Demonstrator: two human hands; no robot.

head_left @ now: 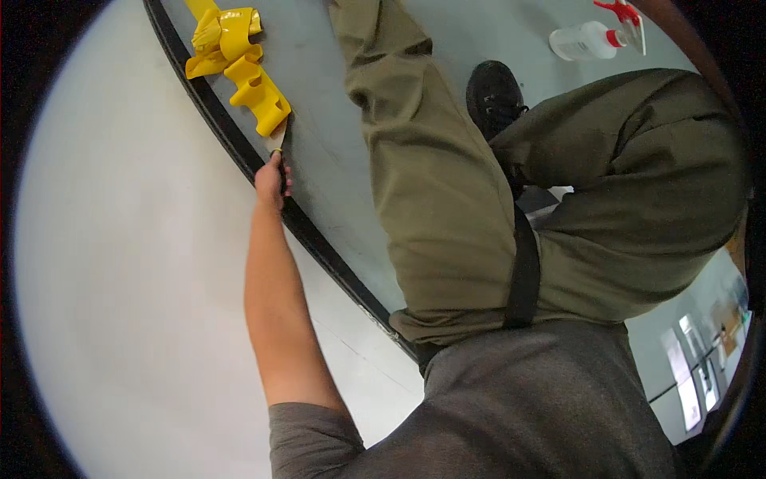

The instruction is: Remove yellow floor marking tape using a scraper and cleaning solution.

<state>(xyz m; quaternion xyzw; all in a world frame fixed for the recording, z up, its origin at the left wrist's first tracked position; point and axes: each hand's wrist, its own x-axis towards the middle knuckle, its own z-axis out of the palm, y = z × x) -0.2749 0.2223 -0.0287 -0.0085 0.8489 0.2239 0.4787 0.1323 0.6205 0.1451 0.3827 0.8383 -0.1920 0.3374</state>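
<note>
The left hand [272,180], at ten o'clock, curls round a scraper [278,141] that meets the near end of crumpled yellow tape [236,44], at eleven o'clock on the floor [327,172]. The right hand is out of view; I cannot tell its grip.

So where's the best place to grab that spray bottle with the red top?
Probably round the middle of its white body, coming from the side facing the bent leg. The body looks rounded and plain there, easy to wrap around, while the red spray head juts out at one end, so you'd likely miss it. I can't tell whether the bottle stands or lies.
</note>
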